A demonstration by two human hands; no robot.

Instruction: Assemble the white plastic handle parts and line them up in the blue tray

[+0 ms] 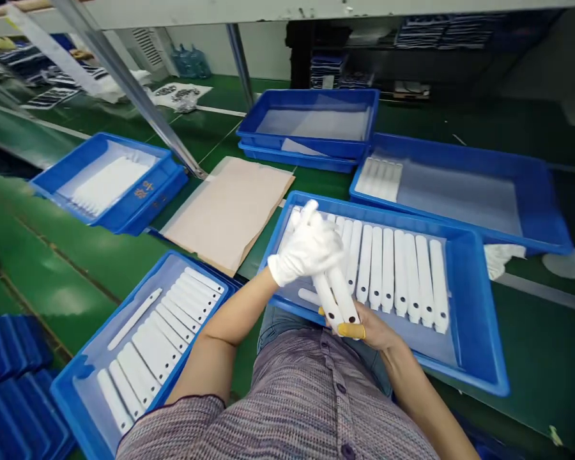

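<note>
My left hand (306,250), in a white glove, is closed round a bunch of long white plastic strips (336,295) over the near blue tray (474,306). My right hand (364,327), bare with yellow finger cots, grips the lower ends of the same strips. A row of several more white strips (402,271) lies side by side in that tray, to the right of my hands.
A blue tray (84,377) with several white strips sits at my lower left, another (138,198) at far left. Brown cardboard sheets (230,211) lie in the middle. Stacked blue trays (311,96) and a wide tray (536,191) stand behind. A metal strut (124,80) crosses the upper left.
</note>
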